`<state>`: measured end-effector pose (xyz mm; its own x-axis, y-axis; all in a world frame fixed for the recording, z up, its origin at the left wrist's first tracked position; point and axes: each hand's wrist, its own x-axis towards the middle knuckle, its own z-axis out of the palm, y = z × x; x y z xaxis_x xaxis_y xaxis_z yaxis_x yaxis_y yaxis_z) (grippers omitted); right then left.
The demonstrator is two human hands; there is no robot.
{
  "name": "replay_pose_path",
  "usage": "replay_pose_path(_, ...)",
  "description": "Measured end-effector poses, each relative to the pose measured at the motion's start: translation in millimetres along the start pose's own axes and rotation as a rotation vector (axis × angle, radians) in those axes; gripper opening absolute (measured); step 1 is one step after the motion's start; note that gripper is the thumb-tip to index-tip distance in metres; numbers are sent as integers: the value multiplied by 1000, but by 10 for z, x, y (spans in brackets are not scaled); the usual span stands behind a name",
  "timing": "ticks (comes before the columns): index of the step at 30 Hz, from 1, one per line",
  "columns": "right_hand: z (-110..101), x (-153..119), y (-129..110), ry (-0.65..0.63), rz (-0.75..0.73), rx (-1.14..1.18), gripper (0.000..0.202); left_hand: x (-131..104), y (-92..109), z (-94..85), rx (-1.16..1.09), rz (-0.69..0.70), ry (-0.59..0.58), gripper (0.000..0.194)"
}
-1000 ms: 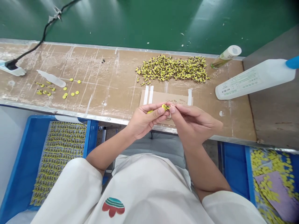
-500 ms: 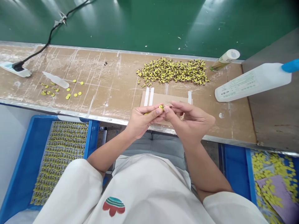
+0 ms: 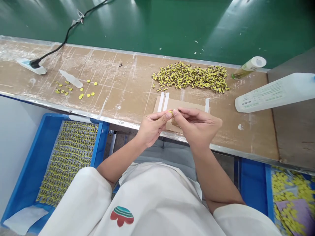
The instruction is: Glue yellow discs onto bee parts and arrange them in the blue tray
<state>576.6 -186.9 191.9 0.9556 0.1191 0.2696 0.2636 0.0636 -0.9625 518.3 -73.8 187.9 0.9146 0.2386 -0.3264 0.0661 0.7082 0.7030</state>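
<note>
My left hand (image 3: pixel 154 127) pinches a small yellow disc (image 3: pixel 170 112) between thumb and forefinger, over the front edge of the bench. Touching it from the other side, my right hand (image 3: pixel 198 126) has its fingers closed on a tiny dark-tipped piece, mostly hidden by the fingertips. Just beyond both hands lies a cardboard sheet (image 3: pixel 187 103) with white tape strips. Behind that is a heap of small yellow and black figure pieces (image 3: pixel 189 77). Several loose yellow discs (image 3: pixel 88 95) and a few finished-looking pieces lie left, beside a white dropper bottle (image 3: pixel 71 79).
A large white bottle (image 3: pixel 275 93) leans at the right, near a clear cylindrical tub (image 3: pixel 253 65). At left is a power strip (image 3: pixel 31 66) with a black cable. Below stand a blue tray (image 3: pixel 27 173) of rowed pieces and another blue bin (image 3: pixel 254 186) with yellow discs.
The view has shifted, so the bench things appear farther right. My two hands have come closer together, and the dark-tipped piece now sits against the yellow disc.
</note>
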Motion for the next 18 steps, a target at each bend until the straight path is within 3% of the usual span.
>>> replay_pose_path(14,343,-207,125,-7,-54,-1,21,-228,-40,-241,144,273,171,33)
replay_pose_path(18,405,-238,157,-39,-21,43,22,-240,-39,-261,91,268,260,28)
